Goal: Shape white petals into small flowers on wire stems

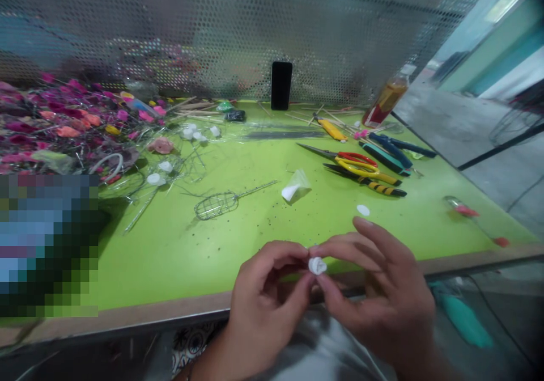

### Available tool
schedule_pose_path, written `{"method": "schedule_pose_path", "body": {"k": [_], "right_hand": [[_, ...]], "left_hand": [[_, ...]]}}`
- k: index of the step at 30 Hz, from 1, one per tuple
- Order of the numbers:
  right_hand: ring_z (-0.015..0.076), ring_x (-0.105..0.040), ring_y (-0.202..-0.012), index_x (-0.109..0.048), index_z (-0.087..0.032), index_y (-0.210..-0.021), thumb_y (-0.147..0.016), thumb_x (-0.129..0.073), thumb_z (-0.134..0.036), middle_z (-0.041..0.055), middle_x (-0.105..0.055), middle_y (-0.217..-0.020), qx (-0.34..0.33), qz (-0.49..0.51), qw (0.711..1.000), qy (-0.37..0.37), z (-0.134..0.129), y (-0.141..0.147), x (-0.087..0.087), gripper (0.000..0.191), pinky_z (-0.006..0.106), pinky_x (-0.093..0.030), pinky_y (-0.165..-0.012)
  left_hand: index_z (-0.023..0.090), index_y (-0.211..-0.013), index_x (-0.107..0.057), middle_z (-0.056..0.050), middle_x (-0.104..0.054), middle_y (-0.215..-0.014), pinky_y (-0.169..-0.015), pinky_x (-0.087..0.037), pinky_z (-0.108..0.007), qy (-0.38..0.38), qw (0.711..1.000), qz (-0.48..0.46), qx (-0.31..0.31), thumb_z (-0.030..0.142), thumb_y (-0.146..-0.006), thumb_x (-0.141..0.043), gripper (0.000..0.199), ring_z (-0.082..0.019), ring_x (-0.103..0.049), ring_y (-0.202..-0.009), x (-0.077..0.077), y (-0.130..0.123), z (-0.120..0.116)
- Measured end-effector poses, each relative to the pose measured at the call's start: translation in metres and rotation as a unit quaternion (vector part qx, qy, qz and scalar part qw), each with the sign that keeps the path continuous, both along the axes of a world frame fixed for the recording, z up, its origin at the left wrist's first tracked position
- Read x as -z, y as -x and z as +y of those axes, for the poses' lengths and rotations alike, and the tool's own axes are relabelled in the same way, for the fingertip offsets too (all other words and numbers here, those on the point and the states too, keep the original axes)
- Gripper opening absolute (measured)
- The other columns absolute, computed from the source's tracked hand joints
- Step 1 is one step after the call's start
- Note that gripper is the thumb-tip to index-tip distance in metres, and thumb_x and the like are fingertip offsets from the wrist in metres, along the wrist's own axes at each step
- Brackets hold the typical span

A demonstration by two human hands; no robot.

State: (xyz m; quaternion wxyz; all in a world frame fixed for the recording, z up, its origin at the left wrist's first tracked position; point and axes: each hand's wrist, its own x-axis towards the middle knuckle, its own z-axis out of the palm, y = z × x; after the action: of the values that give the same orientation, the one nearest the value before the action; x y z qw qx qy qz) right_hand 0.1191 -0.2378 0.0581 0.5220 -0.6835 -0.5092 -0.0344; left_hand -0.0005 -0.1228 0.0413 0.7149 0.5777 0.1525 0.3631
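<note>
My left grip point(266, 307) and right grip point(378, 284) pinch a small curled white piece point(317, 266) between them, over the near edge of the green tabletop point(170, 262). A wire cage point(216, 205) and yellow-handled scissors point(357, 166) lie beyond; the bottle's point(385, 102) label is too blurred to read.

- A handicraft workshop, set up for making artificial flowers
- Green workbench point(178, 262) with a wooden edge
- Far left: a heap of pink artificial flowers point(63, 126)
- Middle: a small wire frame point(216, 205)
- Near edge: a small white bud point(317, 266) held in the fingers
- Right: red-and-yellow-handled scissors point(357, 163) beside yellow-and-black pliers point(365, 181)
- Far side: a perforated metal screen point(212, 35)
- Beyond the right side: a concrete floor point(459, 114)
</note>
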Motion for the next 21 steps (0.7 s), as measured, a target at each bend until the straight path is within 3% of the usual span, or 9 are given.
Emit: {"method": "schedule_pose_path", "body": {"k": [4, 6, 8, 11, 13, 16, 21], "right_hand": [[0.0253, -0.082, -0.111, -0.041, -0.03, -0.167, -0.09, -0.077, -0.007, 0.0045, -0.085, -0.118, 0.008, 0.054, 0.998, 0.006, -0.004, 0.011, 0.009, 0.088, 0.037, -0.075, -0.089], [0.0277, -0.079, -0.121, -0.04, -0.032, -0.167, -0.089, -0.078, -0.011, 0.0068, -0.083, -0.129, 0.014, 0.067, 0.997, 0.03, -0.011, 0.002, 0.011, 0.089, 0.042, -0.072, -0.095], [0.0292, -0.077, -0.124, -0.048, -0.032, -0.162, -0.091, -0.078, -0.017, 0.0088, -0.079, -0.137, 0.027, 0.075, 0.996, 0.046, -0.023, -0.024, 0.008, 0.078, 0.046, -0.069, -0.098], [0.0257, -0.078, -0.109, -0.075, -0.031, -0.129, -0.101, -0.071, -0.027, 0.0061, -0.082, -0.123, 0.131, 0.035, 0.985, 0.106, -0.043, -0.087, -0.002, 0.029, 0.045, -0.066, -0.095], [0.0264, -0.078, -0.097, -0.078, -0.027, -0.124, -0.102, -0.07, -0.035, 0.0074, -0.083, -0.114, 0.174, 0.0, 0.966, 0.192, -0.051, -0.127, -0.008, 0.025, 0.044, -0.067, -0.085], [0.0264, -0.078, -0.095, -0.08, -0.022, -0.125, -0.103, -0.066, -0.039, 0.0125, -0.079, -0.128, 0.139, -0.047, 0.942, 0.3, -0.05, -0.16, -0.009, 0.031, 0.041, -0.065, -0.079], [0.0294, -0.077, -0.104, -0.083, -0.021, -0.123, -0.105, -0.061, -0.035, 0.0135, -0.077, -0.128, 0.096, -0.106, 0.91, 0.389, -0.036, -0.159, -0.003, 0.032, 0.044, -0.062, -0.09]], "left_hand": [[0.032, -0.115, -0.08, 0.004, -0.081, -0.102, -0.087, -0.065, -0.014, -0.035, 0.999, 0.013, -0.016, -0.001, -0.089, -0.074, 0.042, -0.008, -0.08, -0.093, -0.002, 0.001, 0.001], [0.032, -0.116, -0.08, 0.003, -0.079, -0.104, -0.086, -0.066, -0.015, -0.061, 0.997, 0.026, -0.031, 0.0, -0.089, -0.075, 0.043, -0.01, -0.079, -0.094, -0.002, 0.002, 0.003], [0.03, -0.114, -0.081, 0.001, -0.077, -0.105, -0.084, -0.066, -0.015, -0.084, 0.995, 0.036, -0.045, 0.001, -0.089, -0.075, 0.039, -0.011, -0.078, -0.093, -0.001, 0.003, 0.004], [0.028, -0.11, -0.08, -0.001, -0.075, -0.103, -0.08, -0.066, -0.018, -0.108, 0.992, 0.05, -0.038, 0.003, -0.092, -0.074, 0.031, -0.013, -0.076, -0.091, -0.001, 0.005, 0.006], [0.029, -0.11, -0.078, -0.001, -0.075, -0.103, -0.08, -0.066, -0.019, -0.123, 0.99, 0.066, -0.022, 0.006, -0.094, -0.074, 0.028, -0.014, -0.076, -0.091, 0.0, 0.006, 0.006], [0.03, -0.111, -0.076, -0.002, -0.075, -0.104, -0.081, -0.065, -0.019, -0.145, 0.986, 0.086, -0.012, 0.008, -0.095, -0.074, 0.027, -0.014, -0.075, -0.091, 0.002, 0.008, 0.007], [0.029, -0.11, -0.076, -0.002, -0.075, -0.104, -0.081, -0.065, -0.02, -0.167, 0.982, 0.091, -0.011, 0.007, -0.095, -0.072, 0.027, -0.015, -0.076, -0.093, 0.005, 0.009, 0.009]]}}
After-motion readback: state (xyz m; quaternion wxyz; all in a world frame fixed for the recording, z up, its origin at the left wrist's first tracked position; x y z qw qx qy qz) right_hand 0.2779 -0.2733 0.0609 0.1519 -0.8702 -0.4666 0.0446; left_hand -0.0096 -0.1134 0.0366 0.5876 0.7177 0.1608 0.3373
